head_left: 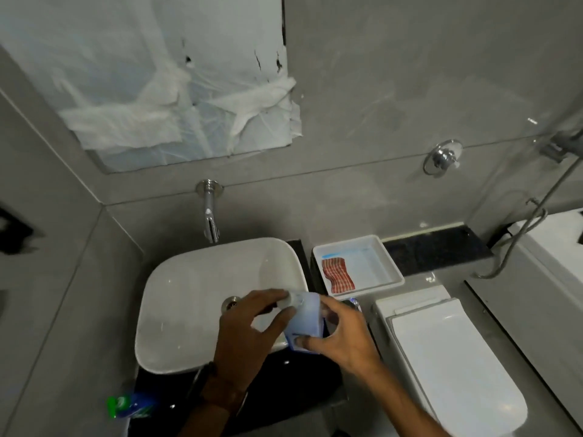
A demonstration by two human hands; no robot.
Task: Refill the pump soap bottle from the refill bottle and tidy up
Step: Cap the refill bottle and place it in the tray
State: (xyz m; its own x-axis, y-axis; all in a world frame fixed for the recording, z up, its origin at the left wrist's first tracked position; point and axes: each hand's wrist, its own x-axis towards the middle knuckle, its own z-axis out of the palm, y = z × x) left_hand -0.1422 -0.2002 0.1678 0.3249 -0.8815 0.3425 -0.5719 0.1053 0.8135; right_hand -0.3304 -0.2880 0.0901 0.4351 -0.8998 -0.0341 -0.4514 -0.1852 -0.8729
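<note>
Two hands of mine meet over the near right corner of the white basin [176,298], both on one pale blue bottle [304,316]. It is translucent, with flat sides and a whitish neck end that points left toward my left hand; a dark strip runs across its near lower part. It is tilted, held up off the black counter [299,389], above the basin's right rim. Motion blur hides any label, so I cannot say whether it is the pump bottle or the refill.

My left hand [249,329] has its grip curled round the whitish neck end, thumb below and fingers over the top. My right hand [342,335] grasps the blue body from the right, thumb [310,342] pressed across the near face and fingers wrapped behind it. A brown strap [220,394] sits on my left wrist.

Just beyond my right hand, something small, dark and blue-tinted [353,302] stands on the counter, too hidden to name. Farther right a white tray [391,269] holds a red checked cloth [337,275]. A chrome tap [210,216] comes out of the grey wall above the basin. A white toilet lid [454,370] lies at the near right, and a green and blue packet [126,406] lies blurred at the near left.
</note>
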